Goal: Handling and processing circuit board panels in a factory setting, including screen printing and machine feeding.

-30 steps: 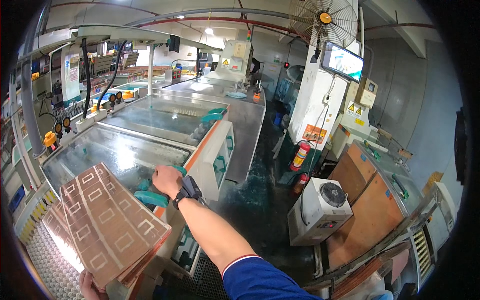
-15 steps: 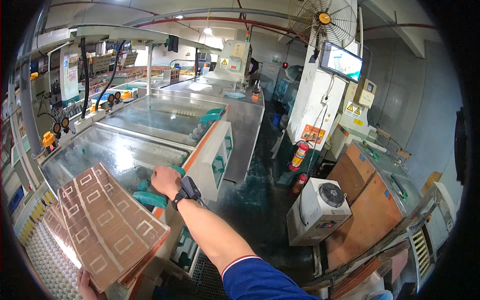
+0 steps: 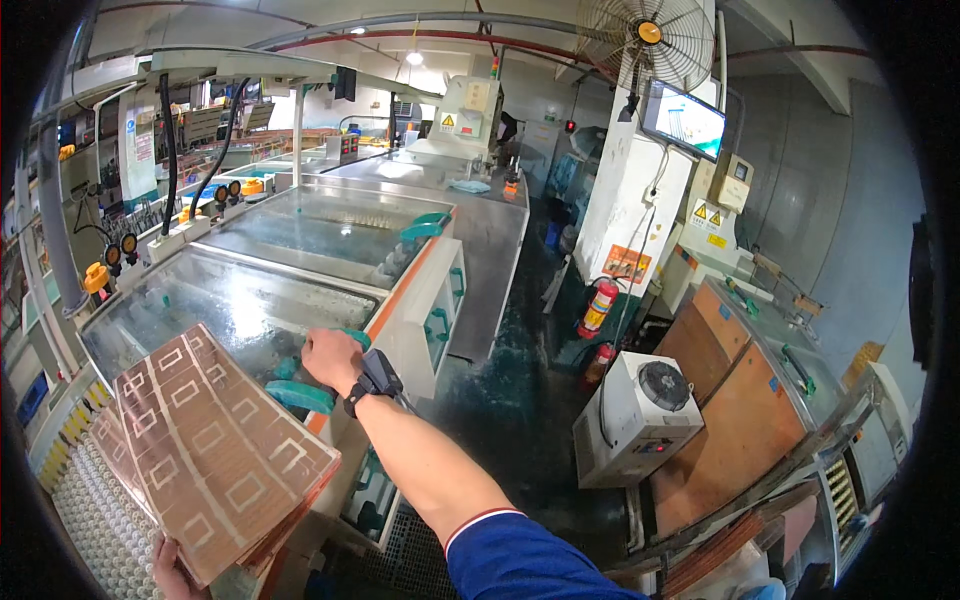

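My right hand (image 3: 333, 362) is closed round the green handle (image 3: 298, 394) on the front edge of a glass-topped tank lid (image 3: 235, 300); a dark device is strapped at its wrist. At the lower left, my left hand (image 3: 172, 572) grips the near edge of a stack of copper-coloured panels (image 3: 222, 455); only some of its fingers show. Pale rectangular outlines and strips mark the top panel. The stack is tilted above a bed of white rollers (image 3: 95, 520), and its far end overlaps the lid's near edge.
A second glass lid (image 3: 320, 225) with a green handle lies beyond. On the right stand a white fan-topped unit (image 3: 640, 420), a fire extinguisher (image 3: 598, 308) by a pillar, and wooden boards (image 3: 720, 400). A dark wet walkway (image 3: 480, 400) runs between. Black hoses (image 3: 170, 150) hang at left.
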### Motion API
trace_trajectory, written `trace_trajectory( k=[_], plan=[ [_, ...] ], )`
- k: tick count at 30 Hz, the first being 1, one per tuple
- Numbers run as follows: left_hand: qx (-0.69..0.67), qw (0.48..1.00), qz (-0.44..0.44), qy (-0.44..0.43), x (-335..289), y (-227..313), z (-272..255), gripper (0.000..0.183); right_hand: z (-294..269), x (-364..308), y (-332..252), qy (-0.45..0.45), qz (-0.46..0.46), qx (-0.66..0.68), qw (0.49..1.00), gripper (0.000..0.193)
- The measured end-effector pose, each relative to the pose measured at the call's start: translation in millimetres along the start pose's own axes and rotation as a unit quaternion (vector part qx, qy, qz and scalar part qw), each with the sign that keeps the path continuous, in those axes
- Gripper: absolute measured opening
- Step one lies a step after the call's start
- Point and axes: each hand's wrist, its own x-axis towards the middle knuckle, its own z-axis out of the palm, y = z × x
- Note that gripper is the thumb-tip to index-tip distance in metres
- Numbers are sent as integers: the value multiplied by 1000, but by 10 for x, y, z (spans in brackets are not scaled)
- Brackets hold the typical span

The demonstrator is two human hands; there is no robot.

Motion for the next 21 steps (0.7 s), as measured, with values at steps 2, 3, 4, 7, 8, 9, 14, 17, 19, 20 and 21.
trace_trajectory(
  k=[2, 3, 4, 7, 8, 9, 14, 17, 19, 20, 21],
  plan=[
    [-62, 997, -40, 13, 37, -33, -19, 39, 10, 1, 4, 6, -14, 6, 1000, 22],
    [-124, 989, -80, 27, 56, -47, 0, 43, 20, 5, 10, 7, -6, 6, 1000, 22],
    [-125, 989, -80, 29, 74, -52, 35, 43, 33, 11, 21, 6, -20, 11, 1000, 22],
    [-194, 979, -47, -41, 130, -50, 184, 33, 75, 51, 79, 23, -20, -23, 999, 23],
    [-180, 982, -31, -42, 126, -34, 203, 32, 84, 63, 98, -2, -37, -39, 999, 23],
    [-129, 991, -28, 10, 187, -15, 220, 29, 87, 68, 109, -23, -9, -45, 999, 23],
    [-69, 996, 10, 53, 108, -17, 13, 17, 39, -19, 81, -19, -92, -27, 995, 24],
    [-42, 992, 41, 116, 128, 77, -197, 25, 83, 20, 136, 37, -104, -48, 993, 25],
    [-44, 988, 59, 139, 6, 232, -416, 24, 113, 58, 183, 31, -92, -25, 995, 24],
    [-41, 989, 64, 128, -27, 282, -525, 24, 123, 72, 198, 35, -93, -18, 995, 24],
    [-63, 985, 59, 150, -49, 359, -672, 23, 128, 79, 206, 28, -106, -22, 994, 23]
  ],
)
